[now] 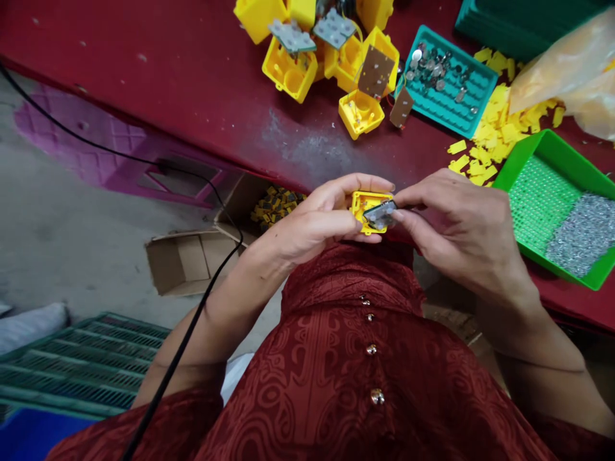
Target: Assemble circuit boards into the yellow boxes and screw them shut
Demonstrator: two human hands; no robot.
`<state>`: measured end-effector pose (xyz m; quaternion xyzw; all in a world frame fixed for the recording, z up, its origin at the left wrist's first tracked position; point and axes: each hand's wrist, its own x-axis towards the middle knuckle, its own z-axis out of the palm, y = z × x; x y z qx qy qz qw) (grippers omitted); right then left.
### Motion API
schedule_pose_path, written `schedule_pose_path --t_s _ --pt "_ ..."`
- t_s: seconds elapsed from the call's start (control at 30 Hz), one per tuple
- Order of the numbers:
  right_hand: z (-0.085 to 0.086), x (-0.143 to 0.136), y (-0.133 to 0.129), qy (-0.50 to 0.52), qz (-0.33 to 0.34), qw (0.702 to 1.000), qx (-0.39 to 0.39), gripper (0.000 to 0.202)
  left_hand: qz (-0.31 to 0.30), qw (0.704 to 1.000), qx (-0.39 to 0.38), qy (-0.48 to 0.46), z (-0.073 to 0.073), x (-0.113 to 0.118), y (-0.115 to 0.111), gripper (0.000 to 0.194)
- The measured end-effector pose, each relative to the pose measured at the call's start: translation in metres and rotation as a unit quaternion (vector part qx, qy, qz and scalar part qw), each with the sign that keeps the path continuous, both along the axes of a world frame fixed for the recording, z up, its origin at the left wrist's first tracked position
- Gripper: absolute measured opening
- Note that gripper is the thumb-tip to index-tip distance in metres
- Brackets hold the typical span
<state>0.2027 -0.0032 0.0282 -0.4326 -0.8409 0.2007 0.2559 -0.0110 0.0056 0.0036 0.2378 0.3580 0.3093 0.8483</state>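
Observation:
In the middle of the view, my left hand [327, 214] holds a small open yellow housing [358, 203], with its fingers along the far side and its thumb at the near edge. The thumb and forefinger of my right hand [446, 224] pinch a small grey circuit board [379, 215], which lies tilted, partly inside the housing. Beyond my hands, more yellow housings [289, 70] stand on the dark red table [192, 109], some with boards attached by wires. One smaller group has a yellow housing [360, 115] beside a brown board [401, 107].
A teal tray [449, 80] holds small metal parts. Flat yellow pieces [500, 125] lie beside it. At the right, a green basket [533, 192] contains many screws [583, 234]. A black cable [192, 307] crosses the left side, above cardboard boxes [180, 262] and a purple stool [120, 153].

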Motion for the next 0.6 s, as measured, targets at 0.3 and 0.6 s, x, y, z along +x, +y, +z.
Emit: schedule_pose_path --t_s 0.3,0.6 --pt "0.013 0.006 0.001 -0.044 0.001 0.999 -0.019 0.014 -0.002 0.999 0.033 0.042 0.001 0.01 -0.002 0.042" --pt "0.013 0.013 0.0 -0.036 0.014 0.999 0.005 0.014 -0.007 0.998 0.038 0.044 0.003 0.019 -0.004 0.052"
